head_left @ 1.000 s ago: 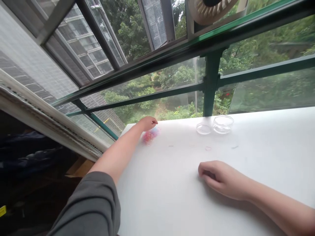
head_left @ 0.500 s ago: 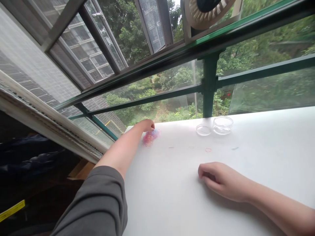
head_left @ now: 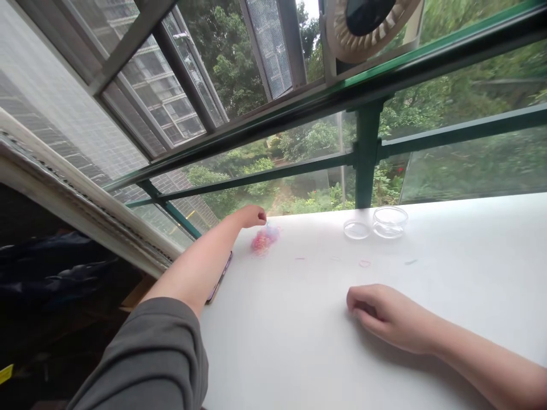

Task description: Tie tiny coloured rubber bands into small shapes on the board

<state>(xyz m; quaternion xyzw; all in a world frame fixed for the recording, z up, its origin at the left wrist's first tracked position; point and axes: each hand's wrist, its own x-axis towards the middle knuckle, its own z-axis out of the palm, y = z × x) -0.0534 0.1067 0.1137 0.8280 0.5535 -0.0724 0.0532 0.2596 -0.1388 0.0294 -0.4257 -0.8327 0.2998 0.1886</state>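
At the far left of the white table, my left hand (head_left: 253, 216) is closed in a pinch just above a small loose heap of pink, red and blue rubber bands (head_left: 264, 241). A pale blue rubber band (head_left: 268, 224) shows at its fingertips, small and blurred. My right hand (head_left: 378, 312) rests on the tabletop in a loose fist, with nothing visible in it. Beyond that hand, single bands lie spaced in a row: a dark reddish one (head_left: 300, 258), a faint pale one (head_left: 335, 259), a pink loop (head_left: 364, 263) and a grey-blue one (head_left: 411, 262).
Near the back edge of the white table (head_left: 282, 336) stand a clear round dish (head_left: 390, 223) and a shallow clear lid or dish (head_left: 356, 229). A phone (head_left: 220, 278) lies by the left edge, partly under my left forearm. A green railing (head_left: 363, 154) runs behind.
My left hand has drawn slightly back and left from the heap, and the phone beside the forearm has come into view. The right hand rests as before. The view has shifted slightly.
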